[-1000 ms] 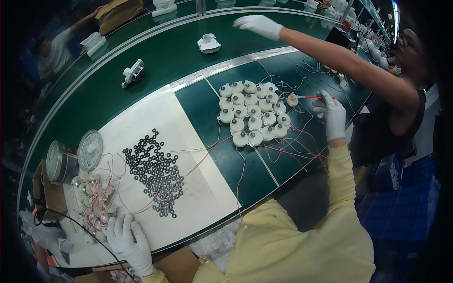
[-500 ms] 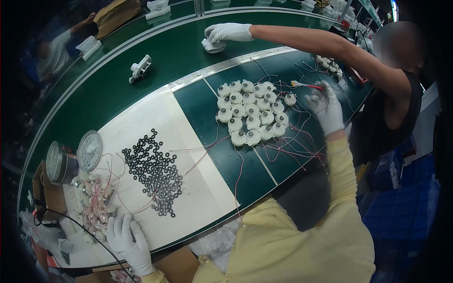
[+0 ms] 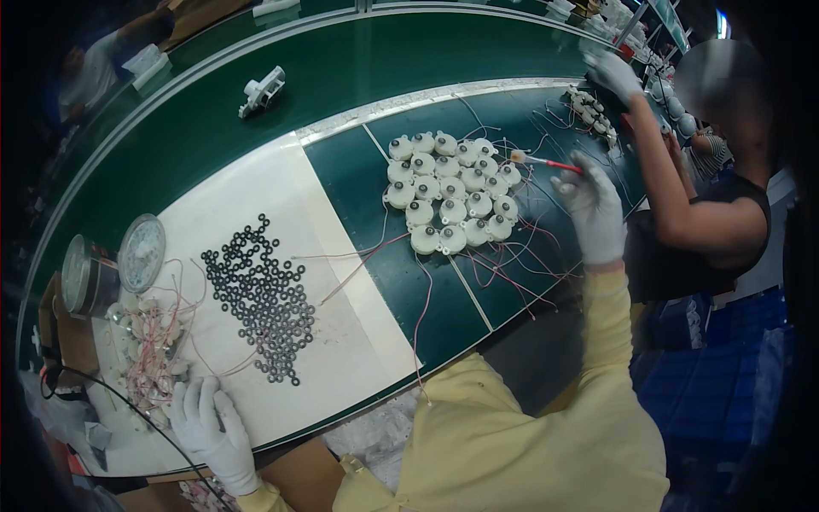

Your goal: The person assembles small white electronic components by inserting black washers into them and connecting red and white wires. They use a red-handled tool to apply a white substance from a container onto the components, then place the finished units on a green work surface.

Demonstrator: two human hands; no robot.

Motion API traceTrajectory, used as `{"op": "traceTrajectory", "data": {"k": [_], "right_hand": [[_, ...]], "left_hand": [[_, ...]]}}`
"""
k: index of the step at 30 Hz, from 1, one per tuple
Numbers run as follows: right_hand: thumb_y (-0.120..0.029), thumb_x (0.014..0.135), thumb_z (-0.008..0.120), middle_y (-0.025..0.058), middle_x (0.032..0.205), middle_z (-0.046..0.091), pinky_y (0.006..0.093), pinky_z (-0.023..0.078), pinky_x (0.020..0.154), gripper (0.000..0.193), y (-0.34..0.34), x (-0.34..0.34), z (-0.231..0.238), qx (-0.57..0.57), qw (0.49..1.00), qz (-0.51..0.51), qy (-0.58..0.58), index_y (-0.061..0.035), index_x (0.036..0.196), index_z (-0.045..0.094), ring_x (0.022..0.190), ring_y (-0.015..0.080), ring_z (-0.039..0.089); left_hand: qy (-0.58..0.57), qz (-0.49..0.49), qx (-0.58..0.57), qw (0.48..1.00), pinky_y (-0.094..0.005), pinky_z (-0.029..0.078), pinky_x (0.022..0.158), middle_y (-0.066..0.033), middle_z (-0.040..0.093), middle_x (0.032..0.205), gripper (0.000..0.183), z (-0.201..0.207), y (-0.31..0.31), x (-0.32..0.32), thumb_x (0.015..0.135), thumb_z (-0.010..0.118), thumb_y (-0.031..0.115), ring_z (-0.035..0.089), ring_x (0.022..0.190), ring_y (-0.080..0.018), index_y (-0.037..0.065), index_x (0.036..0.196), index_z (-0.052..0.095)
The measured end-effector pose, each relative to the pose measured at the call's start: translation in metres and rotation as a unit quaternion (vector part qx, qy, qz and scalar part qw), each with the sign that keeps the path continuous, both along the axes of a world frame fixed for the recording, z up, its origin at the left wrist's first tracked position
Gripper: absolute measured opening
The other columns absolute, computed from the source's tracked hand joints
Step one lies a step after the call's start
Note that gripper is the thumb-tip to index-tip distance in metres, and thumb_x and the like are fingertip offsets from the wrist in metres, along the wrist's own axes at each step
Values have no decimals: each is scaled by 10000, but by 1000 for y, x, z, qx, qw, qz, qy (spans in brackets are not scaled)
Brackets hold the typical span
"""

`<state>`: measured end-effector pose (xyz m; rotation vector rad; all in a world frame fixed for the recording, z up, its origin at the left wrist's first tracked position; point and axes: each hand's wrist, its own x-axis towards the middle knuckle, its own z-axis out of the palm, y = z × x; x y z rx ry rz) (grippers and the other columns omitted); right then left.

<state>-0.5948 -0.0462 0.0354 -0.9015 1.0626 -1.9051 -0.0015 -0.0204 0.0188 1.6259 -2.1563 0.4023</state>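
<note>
My right hand [image 3: 593,209], in a white glove, pinches the red handle of a small brush [image 3: 550,163]. The pale bristle tip is at the upper right motor [image 3: 509,175] of a group; whether they touch I cannot tell. Several round white motors [image 3: 452,210] with dark shaft tops and thin pink and white wires sit close together on the green mat [image 3: 350,188]. My left hand [image 3: 213,431], also gloved, rests open at the table's near left edge, fingers stretched. It lies beside a heap of wired white parts [image 3: 149,350] and holds nothing.
Many small black rings [image 3: 264,303] are spread over the white board [image 3: 358,324]. A round tin [image 3: 85,277] and its lid [image 3: 142,253] stand at the far left. A white part [image 3: 262,91] lies on the green conveyor [image 3: 358,64]. A co-worker [image 3: 717,205] is at the right.
My right hand has brought the brush tip left and nearer, and the motor there sits closer to the group. The co-worker's gloved hand has drawn back from the conveyor. The view has shifted slightly.
</note>
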Motion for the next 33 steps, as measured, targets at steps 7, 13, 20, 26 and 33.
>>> {"op": "traceTrajectory", "data": {"k": [7, 13, 20, 26, 33], "right_hand": [[-75, 1037, 606, 148, 1043, 761, 303, 551, 907, 294, 61, 74, 4, 124, 933, -159, 298, 84, 1271, 685, 911, 193, 734], [-134, 1068, 599, 147, 1117, 749, 314, 517, 986, 326, 75, 80, -14, 78, 939, -113, 315, 69, 1318, 649, 1044, 197, 711], [-70, 1056, 595, 141, 1165, 730, 315, 516, 1010, 289, 70, 80, -20, 85, 934, -88, 335, 63, 1306, 655, 1079, 203, 703], [9, 1025, 576, 155, 1228, 700, 324, 528, 998, 278, 72, 78, -20, 77, 914, -64, 392, 45, 1286, 666, 1097, 211, 695], [82, 941, 568, 159, 1240, 692, 334, 525, 973, 338, 75, 71, -18, 83, 863, -65, 494, 5, 1248, 686, 1085, 252, 680]], "left_hand": [[-14, 8, 17, 1000, -526, 456, 1029, -168, 699, 1162, 181, -2, 0, 3, 965, 626, 47, 598, 1194, -435, 1, 1118, 710], [-20, 7, 23, 1000, -523, 456, 1028, -169, 698, 1180, 195, -3, -1, 7, 974, 630, 51, 596, 1202, -435, 0, 1143, 713], [-26, 12, 25, 999, -522, 453, 1028, -165, 699, 1183, 199, -3, 0, 6, 976, 628, 54, 598, 1200, -432, 7, 1150, 713], [-22, 16, 28, 999, -525, 445, 1038, -163, 702, 1191, 206, -2, 0, 5, 974, 625, 63, 598, 1208, -429, 16, 1151, 717], [-20, 16, 29, 999, -528, 444, 1039, -168, 701, 1194, 206, -3, 0, 6, 974, 622, 61, 593, 1218, -435, 11, 1150, 717]]}}
